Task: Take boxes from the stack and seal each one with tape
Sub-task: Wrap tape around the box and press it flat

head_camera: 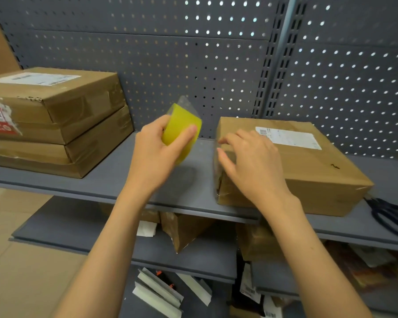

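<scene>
gripping a yellow tape roll [181, 131] between thumb and curled fingers, the left hand [155, 152] holds it above the grey shelf [115, 180], a loose clear tape end sticking up from the roll. the right hand [251, 161] rests with fingers spread and relaxed on the left end of a brown box [308, 171], which lies flat on the shelf and bears a white label [290, 137]. well to the left sits a stack of boxes [55, 120]. black scissors [393, 216] lie just beside the box's right end. lower shelves hold more parcels.

Matt cardboard box [308, 171]; glossy yellow tape roll [182, 131]; matt grey metal shelf [115, 177].
</scene>
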A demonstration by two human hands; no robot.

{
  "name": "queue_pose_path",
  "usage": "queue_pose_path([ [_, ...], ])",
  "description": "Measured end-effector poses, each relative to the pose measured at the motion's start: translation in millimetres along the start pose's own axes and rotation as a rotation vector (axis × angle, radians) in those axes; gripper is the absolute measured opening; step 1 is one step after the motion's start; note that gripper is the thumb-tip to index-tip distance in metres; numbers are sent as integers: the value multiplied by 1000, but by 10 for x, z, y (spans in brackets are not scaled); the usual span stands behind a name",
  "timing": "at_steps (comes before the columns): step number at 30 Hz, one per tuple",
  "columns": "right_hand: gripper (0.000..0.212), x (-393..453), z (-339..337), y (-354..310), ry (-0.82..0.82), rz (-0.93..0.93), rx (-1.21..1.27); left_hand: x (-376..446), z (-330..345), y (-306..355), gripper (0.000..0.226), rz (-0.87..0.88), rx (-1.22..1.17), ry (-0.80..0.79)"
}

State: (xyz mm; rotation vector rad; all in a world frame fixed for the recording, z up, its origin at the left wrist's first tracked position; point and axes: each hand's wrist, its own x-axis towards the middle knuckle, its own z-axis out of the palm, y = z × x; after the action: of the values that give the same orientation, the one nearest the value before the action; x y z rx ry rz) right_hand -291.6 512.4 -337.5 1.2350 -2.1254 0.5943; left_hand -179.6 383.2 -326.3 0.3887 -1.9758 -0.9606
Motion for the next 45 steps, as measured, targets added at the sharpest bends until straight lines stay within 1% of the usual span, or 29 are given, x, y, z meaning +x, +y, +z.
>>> queue_pose_path([
  [2,12,-43,-114,130,-8,20,6,-45,85,137,29,8,-26,-8],
  [5,14,-106,-285,363,-28,35,5,-125,233,342,31,22,-69,-26],
  [7,15,-130,-405,526,-35,53,47,-189,347,468,32,13,-103,-25],
  [9,14,-133,-540,664,-24,80,204,-260,471,602,27,-6,-131,-17],
  [13,12,-116,-795,737,75,66,727,-431,695,813,17,-42,-184,26],
  [14,13,-114,-837,731,69,43,819,-476,741,853,16,-47,-196,29],
  [16,17,-116,-890,730,37,-26,898,-559,822,922,13,-58,-236,23],
  [18,22,-114,-904,755,4,-75,906,-617,884,974,11,-66,-274,21],
  [21,26,-99,-902,795,-61,-99,892,-660,927,1023,12,-63,-257,7],
  [24,23,-105,-917,799,-108,-77,888,-672,908,1045,11,-61,-241,4],
  [28,17,-126,-852,769,-115,-62,942,-685,862,1027,17,-68,-206,-26],
  [33,10,-164,-696,734,-93,-60,1000,-737,815,940,17,-88,-152,-62],
  [38,5,-222,-595,645,-72,16,1082,-802,758,842,26,-100,-82,-87],
  [42,6,-292,-516,502,2,15,1030,-861,696,788,20,-108,-57,-83],
  [45,7,-346,-474,376,73,-5,976,-892,640,719,27,-116,-12,-57],
])
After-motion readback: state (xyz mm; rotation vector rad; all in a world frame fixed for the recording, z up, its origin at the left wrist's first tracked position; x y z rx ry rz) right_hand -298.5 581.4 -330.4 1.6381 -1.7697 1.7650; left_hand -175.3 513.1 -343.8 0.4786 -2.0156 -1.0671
